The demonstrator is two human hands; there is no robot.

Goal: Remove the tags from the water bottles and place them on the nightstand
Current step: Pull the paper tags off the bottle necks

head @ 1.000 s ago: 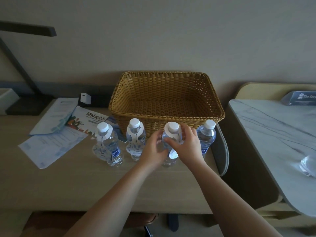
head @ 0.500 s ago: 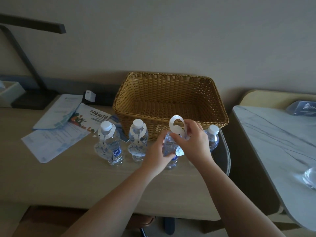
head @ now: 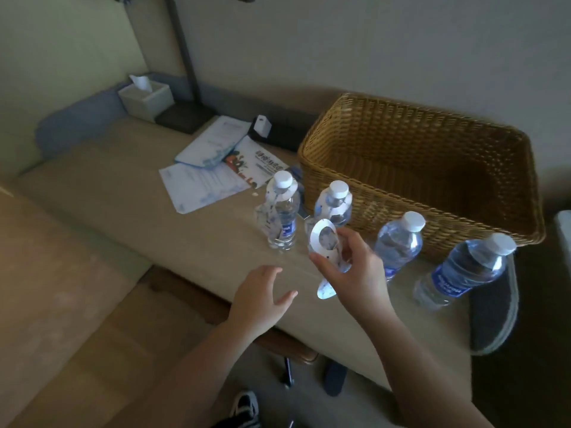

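Beige wall and a long pale tabletop [head: 129, 193] are being shown from above, w/ the view tilted. Four water bottles are standing in a rough row in front of a wicker basket [head: 411, 168] on the tabletop. The leftmost bottle [head: 282, 211] and the second bottle [head: 335, 203] are each being ringed at the neck by a white paper tag. The third bottle [head: 398, 242] and the rightmost bottle [head: 463, 270] are being seen w/ bare necks, white caps on.

A loose tag [head: 323, 242], white w/ a round hole at its top, is being gripped by the right hand [head: 352, 273] between thumb and fingers, raised above the tabletop, just in front of the second bottle and partly overlapping it in view. The left hand [head: 259, 298] is being held open, fingers spread, nothing in it, near the front edge of the tabletop, apart from the bottles.

Papers and leaflets [head: 213, 168] are lying left of the basket. A tissue box [head: 145, 98] and a dark lamp base [head: 185, 117] are being seen at the back left corner. A shoe [head: 245, 407] is showing at the bottom edge, on the floor.
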